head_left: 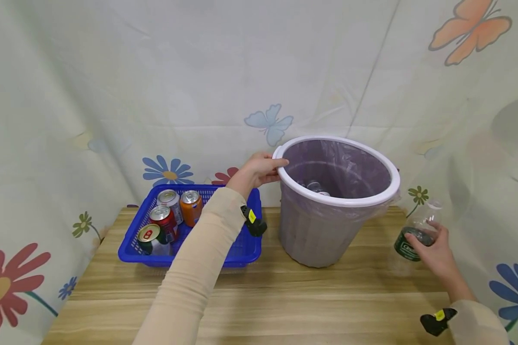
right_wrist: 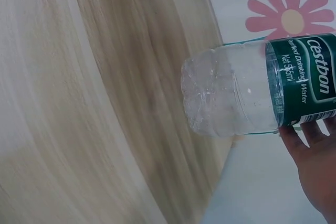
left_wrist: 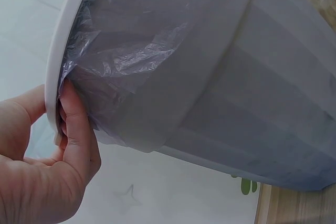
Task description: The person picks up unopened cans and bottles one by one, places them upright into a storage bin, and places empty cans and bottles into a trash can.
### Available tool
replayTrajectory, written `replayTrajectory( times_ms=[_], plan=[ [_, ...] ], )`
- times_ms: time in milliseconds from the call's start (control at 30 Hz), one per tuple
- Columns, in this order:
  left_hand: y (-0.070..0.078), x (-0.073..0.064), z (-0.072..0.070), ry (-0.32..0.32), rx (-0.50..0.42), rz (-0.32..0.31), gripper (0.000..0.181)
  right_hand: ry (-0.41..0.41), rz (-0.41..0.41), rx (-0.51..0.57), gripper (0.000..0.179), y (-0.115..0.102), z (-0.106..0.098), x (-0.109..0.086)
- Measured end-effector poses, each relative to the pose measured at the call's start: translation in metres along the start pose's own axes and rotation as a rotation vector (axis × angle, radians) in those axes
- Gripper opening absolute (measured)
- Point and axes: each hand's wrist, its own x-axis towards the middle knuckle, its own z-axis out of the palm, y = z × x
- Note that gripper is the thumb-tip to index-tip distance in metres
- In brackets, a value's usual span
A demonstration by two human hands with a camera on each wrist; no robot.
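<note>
A grey bin [head_left: 312,237] with a white rim stands at the back of the table in the head view, leaning a little to the right. My left hand [head_left: 259,170] grips its rim at the left, thumb on one side and fingers under the other. A thin clear bag [left_wrist: 131,56] lines the bin and folds over its edge. Inside lie some clear plastic bottles [head_left: 315,186], partly hidden by the wall. On the right, my right hand [head_left: 438,254] holds a clear water bottle [right_wrist: 226,90] round its green label; it is near the table's right edge.
A blue plastic basket [head_left: 127,251] stands left of the bin, under my left forearm, with several drink cans [head_left: 191,206] in it. The wooden table [head_left: 306,306] runs up to a flower-printed cloth [head_left: 198,86] at the back and sides.
</note>
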Motion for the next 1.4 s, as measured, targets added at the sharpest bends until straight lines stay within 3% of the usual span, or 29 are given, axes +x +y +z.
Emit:
replayTrajectory(
  times_ms=[1400],
  plan=[
    [0.001,0.0,0.0,-0.006,-0.011,-0.015,0.04,-0.095,-0.22,-0.161,0.085,-0.043,-0.047,0.025]
  ],
)
